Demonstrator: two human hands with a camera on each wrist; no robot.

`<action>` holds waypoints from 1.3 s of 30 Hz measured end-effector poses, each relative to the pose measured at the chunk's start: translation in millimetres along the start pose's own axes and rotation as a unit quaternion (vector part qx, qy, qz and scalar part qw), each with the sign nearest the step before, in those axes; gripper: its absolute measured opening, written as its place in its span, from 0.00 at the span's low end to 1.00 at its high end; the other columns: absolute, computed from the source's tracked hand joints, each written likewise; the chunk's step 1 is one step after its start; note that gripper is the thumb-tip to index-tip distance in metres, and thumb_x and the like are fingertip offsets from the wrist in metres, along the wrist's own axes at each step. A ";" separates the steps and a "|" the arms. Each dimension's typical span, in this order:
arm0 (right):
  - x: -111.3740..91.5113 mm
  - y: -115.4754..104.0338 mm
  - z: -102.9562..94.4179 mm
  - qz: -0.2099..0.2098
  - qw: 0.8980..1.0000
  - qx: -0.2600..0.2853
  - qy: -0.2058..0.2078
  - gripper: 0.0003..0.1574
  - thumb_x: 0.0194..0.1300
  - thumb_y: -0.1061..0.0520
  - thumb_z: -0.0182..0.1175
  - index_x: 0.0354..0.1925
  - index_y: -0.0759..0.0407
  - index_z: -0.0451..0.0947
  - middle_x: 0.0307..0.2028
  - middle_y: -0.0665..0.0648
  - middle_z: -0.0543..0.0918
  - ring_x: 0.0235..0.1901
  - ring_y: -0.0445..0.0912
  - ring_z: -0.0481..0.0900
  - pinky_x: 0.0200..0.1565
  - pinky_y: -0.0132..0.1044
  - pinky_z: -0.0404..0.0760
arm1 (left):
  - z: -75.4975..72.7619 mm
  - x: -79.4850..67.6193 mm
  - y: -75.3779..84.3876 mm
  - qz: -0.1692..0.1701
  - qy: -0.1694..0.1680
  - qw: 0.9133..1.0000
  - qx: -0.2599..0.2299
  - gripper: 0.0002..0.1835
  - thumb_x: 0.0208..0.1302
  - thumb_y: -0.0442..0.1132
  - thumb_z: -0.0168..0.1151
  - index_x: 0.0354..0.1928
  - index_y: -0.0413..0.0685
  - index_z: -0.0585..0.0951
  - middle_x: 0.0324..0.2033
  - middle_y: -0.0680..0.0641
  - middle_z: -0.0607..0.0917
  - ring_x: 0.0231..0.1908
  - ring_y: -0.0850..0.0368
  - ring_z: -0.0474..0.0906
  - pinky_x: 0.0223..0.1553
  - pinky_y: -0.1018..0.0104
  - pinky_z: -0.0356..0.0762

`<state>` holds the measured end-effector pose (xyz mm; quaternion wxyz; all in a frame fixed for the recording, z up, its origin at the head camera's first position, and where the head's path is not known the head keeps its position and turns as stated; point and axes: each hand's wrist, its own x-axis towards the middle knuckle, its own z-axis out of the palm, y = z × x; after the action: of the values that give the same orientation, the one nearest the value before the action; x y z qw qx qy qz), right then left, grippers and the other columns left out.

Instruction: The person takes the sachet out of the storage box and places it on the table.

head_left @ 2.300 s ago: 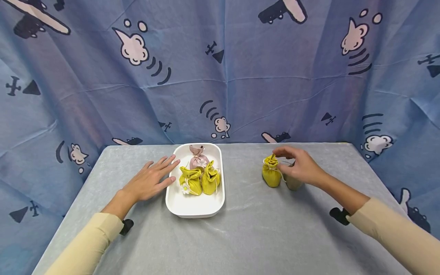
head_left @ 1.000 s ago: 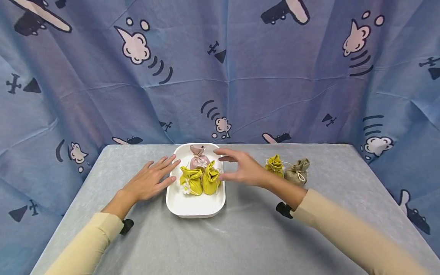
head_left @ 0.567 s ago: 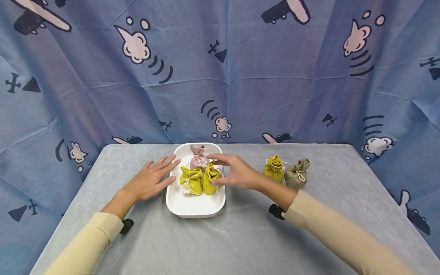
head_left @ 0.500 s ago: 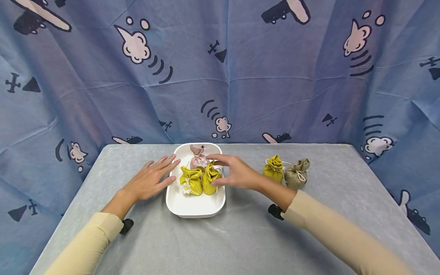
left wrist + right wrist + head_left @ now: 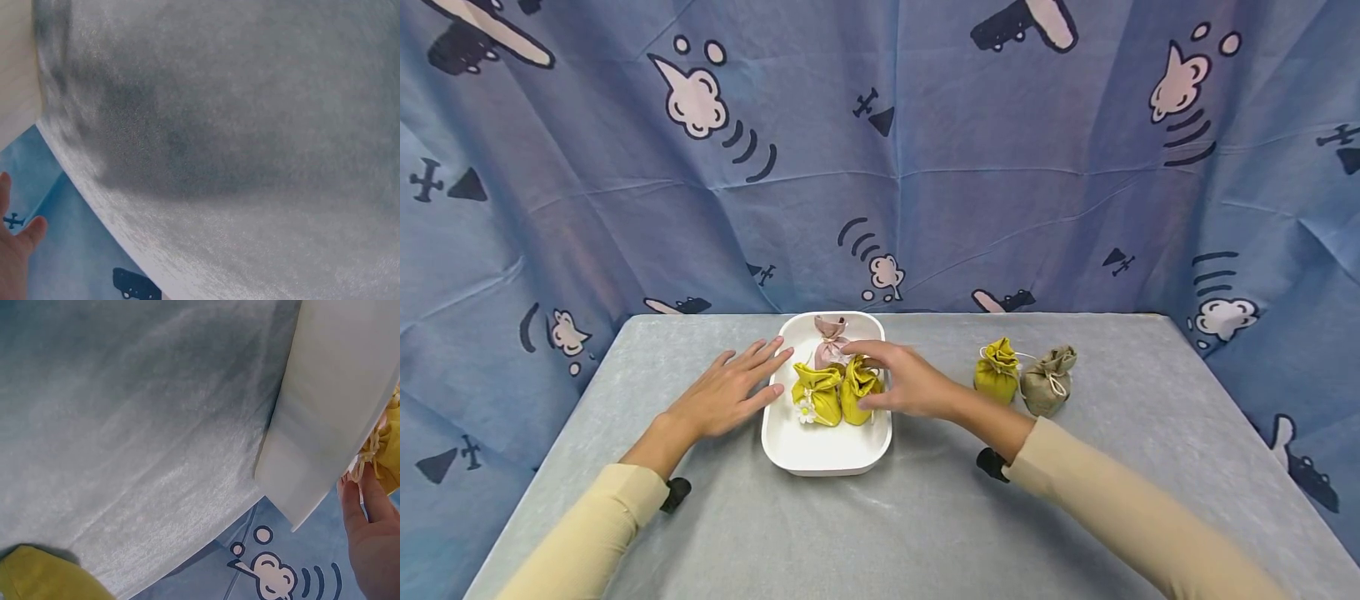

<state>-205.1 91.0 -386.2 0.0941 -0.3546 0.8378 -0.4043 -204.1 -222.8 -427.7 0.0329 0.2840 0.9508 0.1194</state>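
Nearest, the sleeves (image 5: 580,533) reach over the grey table (image 5: 925,517); beyond them is the white tray (image 5: 827,446), with the left yellow bag (image 5: 822,400) and the right yellow bag (image 5: 853,400) side by side in its middle; the left hand (image 5: 730,396) lies at the tray's left rim, fingers spread and holding nothing; the right hand (image 5: 910,383) comes in over the right rim, thumb at the right yellow bag's near side, fingers by its top; whether they clamp it, I cannot tell. To the right, well apart from the tray, stand the tan bag (image 5: 1047,387) and the outer yellow bag (image 5: 996,379), untouched; the pink bag (image 5: 829,354) is at the tray's far end; a blue curtain (image 5: 880,150) hangs behind. I judge the work partway along: three bags inside, two outside; whether the right yellow bag is being placed or removed is unclear.
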 end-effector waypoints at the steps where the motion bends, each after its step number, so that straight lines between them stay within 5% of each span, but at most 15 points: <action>1: 0.2 0.3 1.1 -0.003 1.000 -0.001 0.000 0.48 0.51 0.67 0.76 0.69 0.64 0.68 0.66 0.61 0.73 0.62 0.56 0.75 0.63 0.44 0.73 | 0.0 -0.2 0.1 0.000 0.000 1.000 -0.001 0.34 0.77 0.61 0.43 0.79 0.62 0.54 0.78 0.52 0.52 0.76 0.44 0.48 0.69 0.31 0.47; 9: 3.5 4.3 7.9 -0.010 1.000 0.011 0.008 0.42 0.53 0.74 0.70 0.66 0.67 0.70 0.64 0.64 0.74 0.61 0.56 0.76 0.59 0.36 0.76 | -0.5 -0.8 1.7 -0.002 0.002 1.000 -0.007 0.34 0.77 0.59 0.45 0.79 0.61 0.54 0.78 0.51 0.52 0.76 0.42 0.48 0.68 0.31 0.47; 18: 4.4 3.3 10.4 0.001 0.999 -0.010 0.035 0.26 0.54 0.72 0.71 0.51 0.65 0.79 0.56 0.60 0.80 0.58 0.52 0.77 0.56 0.35 0.79 | -0.4 0.1 2.4 -0.009 -0.003 1.000 -0.004 0.34 0.77 0.60 0.44 0.79 0.62 0.54 0.78 0.51 0.51 0.76 0.43 0.48 0.69 0.31 0.47; 39: -0.2 3.0 9.0 0.016 0.997 0.038 0.071 0.19 0.56 0.72 0.70 0.47 0.65 0.82 0.46 0.57 0.83 0.54 0.50 0.80 0.55 0.33 0.79 | -1.0 0.8 2.7 -0.010 -0.006 1.000 -0.004 0.34 0.76 0.61 0.43 0.79 0.62 0.54 0.78 0.51 0.51 0.76 0.43 0.48 0.69 0.31 0.46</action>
<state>-202.5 86.9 -394.4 0.0540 -0.3074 0.8321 -0.4585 -203.5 -220.4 -426.0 0.0409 0.2751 0.9529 0.1208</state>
